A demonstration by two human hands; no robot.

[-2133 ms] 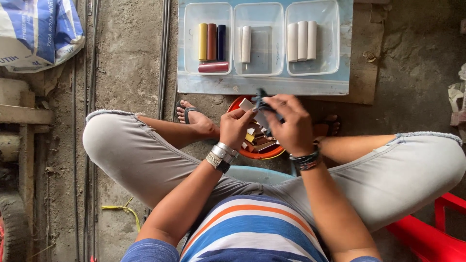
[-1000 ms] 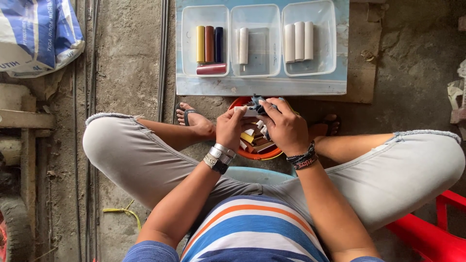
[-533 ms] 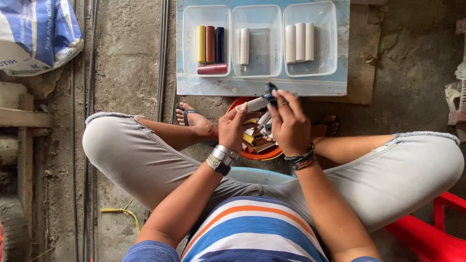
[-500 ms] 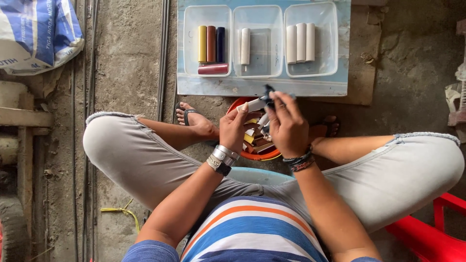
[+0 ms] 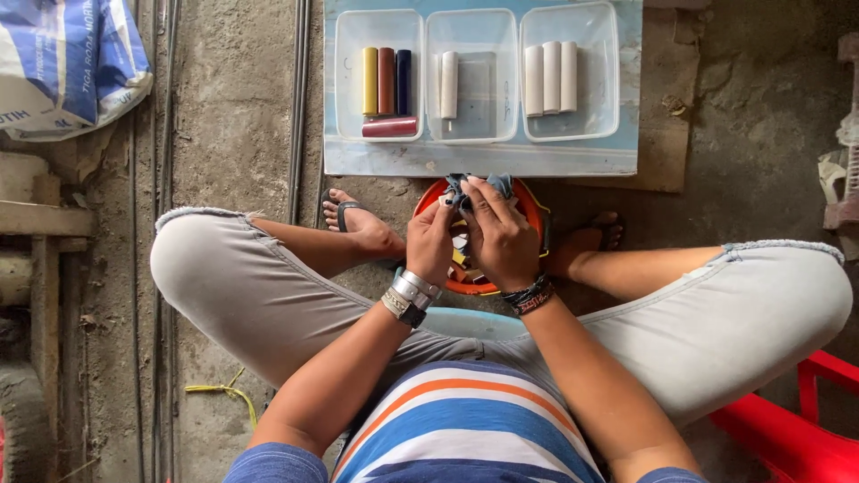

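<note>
From the head camera, the left hand [image 5: 432,243] and the right hand [image 5: 501,234] are closed together on a small blue-grey cloth [image 5: 474,184], pinched between the fingers just above the red bowl [image 5: 530,204] on the floor between the person's feet. The cloth seems soft, light and limp, so I think it is best gripped by a bunched fold, not by a loose edge. Beyond the bowl lies a pale board [image 5: 483,161] with three clear trays, holding coloured cylinders [image 5: 386,82] and white cylinders [image 5: 551,77].
</note>
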